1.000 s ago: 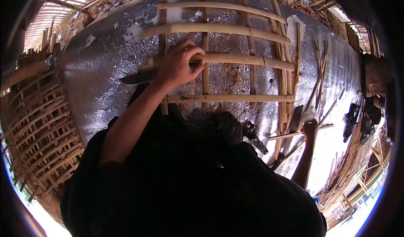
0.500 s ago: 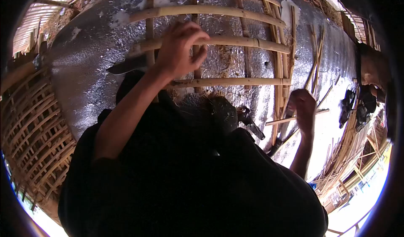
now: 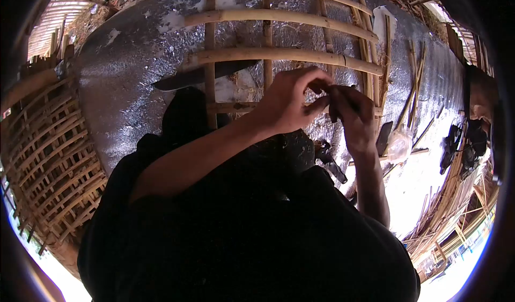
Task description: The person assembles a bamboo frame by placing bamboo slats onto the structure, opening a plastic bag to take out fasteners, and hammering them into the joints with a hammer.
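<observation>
My left hand (image 3: 294, 99) and my right hand (image 3: 356, 117) meet fingertip to fingertip over the near right part of a bamboo lattice (image 3: 289, 54). Each hand is pinched closed; whatever lies between the fingers is too small to make out. Beneath the hands runs the lattice's nearest crossbar (image 3: 236, 108). To the left of my left hand, a long dark blade (image 3: 182, 80) lies across the sheet, partly under a lattice strip. A clear plastic bag (image 3: 399, 145) sits right of my right forearm.
A shiny silver sheet (image 3: 115, 114) lies under the lattice. Woven bamboo panels (image 3: 51, 162) stand at the left. Loose bamboo strips (image 3: 417, 87) and black sandals (image 3: 450, 146) lie at the right. Part of another person (image 3: 479, 101) shows at the right edge.
My left hand has left the lattice bar and moved right. My right hand has come up and left from beside the plastic bag, and the two hands now touch.
</observation>
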Available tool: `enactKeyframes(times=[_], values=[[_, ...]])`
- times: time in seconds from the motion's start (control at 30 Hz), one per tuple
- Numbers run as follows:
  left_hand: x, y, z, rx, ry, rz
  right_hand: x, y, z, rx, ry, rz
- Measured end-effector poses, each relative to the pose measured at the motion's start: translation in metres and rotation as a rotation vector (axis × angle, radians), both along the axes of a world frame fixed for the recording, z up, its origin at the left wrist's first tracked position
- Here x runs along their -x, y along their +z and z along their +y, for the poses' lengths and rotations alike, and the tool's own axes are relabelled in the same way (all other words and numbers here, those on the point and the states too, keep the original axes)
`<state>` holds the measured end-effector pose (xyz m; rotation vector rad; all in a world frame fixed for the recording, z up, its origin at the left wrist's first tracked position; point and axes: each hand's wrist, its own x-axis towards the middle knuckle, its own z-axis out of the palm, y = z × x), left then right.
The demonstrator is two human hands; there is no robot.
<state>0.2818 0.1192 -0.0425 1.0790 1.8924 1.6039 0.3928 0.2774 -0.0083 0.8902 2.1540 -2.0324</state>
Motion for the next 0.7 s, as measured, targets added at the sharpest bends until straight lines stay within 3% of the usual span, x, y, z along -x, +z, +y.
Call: enactKeyframes(times=[0.1,0.27,0.33,0.47,0.53,0.6,0.67,0.7], values=[[-0.001,-0.004,0.000,0.067,-0.018,-0.240,-0.003,-0.007,-0.007,-0.009,-0.063,0.001],[0.014,-0.015,-0.005,0.145,-0.046,-0.184,-0.008,-0.008,-0.017,-0.045,-0.140,0.037],[0.046,-0.016,-0.020,0.306,0.017,-0.147,-0.028,-0.008,-0.013,-0.076,-0.185,0.029],[0.106,-0.024,-0.051,0.411,0.235,-0.102,-0.117,-0.062,0.005,-0.579,0.096,-0.067],[0.114,-0.037,-0.060,0.408,0.228,-0.158,-0.148,-0.068,-0.002,-0.539,0.126,-0.234],[0.113,-0.050,-0.061,0.361,0.210,-0.094,-0.163,-0.068,-0.014,-0.592,0.162,-0.129],[0.113,-0.057,-0.060,0.368,0.182,-0.087,-0.175,-0.068,-0.012,-0.893,0.482,-0.003],[0.112,-0.056,-0.057,0.402,0.164,-0.113,-0.178,-0.068,-0.013,-0.833,0.430,-0.003]])
